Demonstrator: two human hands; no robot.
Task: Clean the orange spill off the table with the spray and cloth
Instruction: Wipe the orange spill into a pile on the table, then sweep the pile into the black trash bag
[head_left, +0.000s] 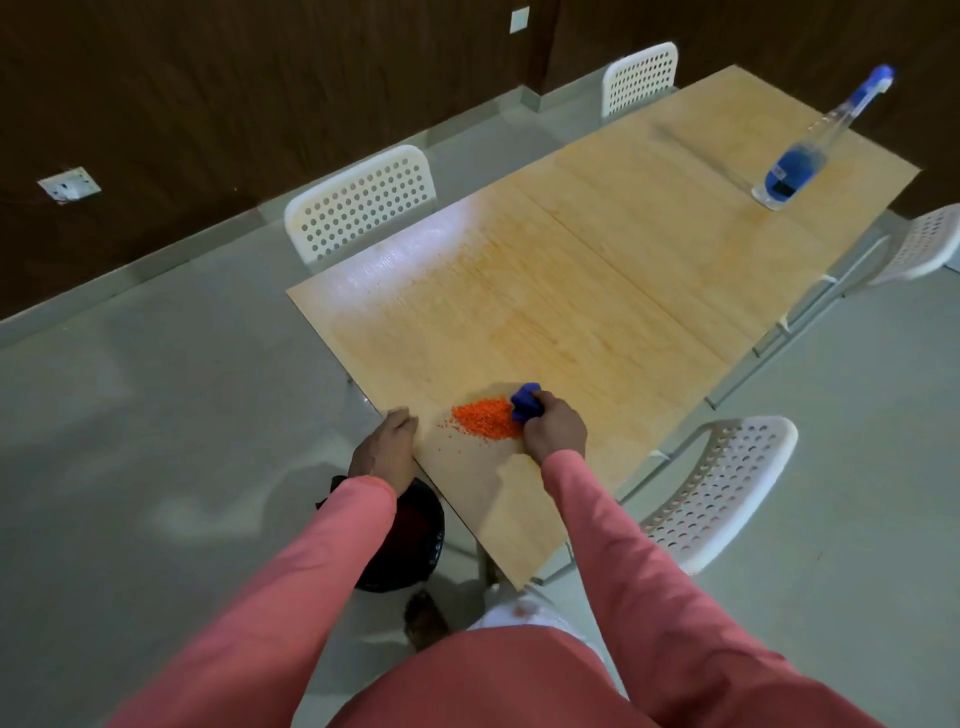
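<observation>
Shadow and my own left sleeve hide most of the black bin on the floor below the table's near-left edge; a dark liner shows at its rim, but I cannot make out anything inside. My left hand rests cupped against that table edge with the fingers loosely curled and nothing in them. Just right of it lies the orange spill, a small heap of grains with a few strays scattered to its left. My right hand is closed around the blue cloth, which touches the heap's right side; most of the cloth is buried in my fist. Far right, well apart from all this, the spray bottle stands upright, blue liquid filling its lower part, its label too blurred to read.
</observation>
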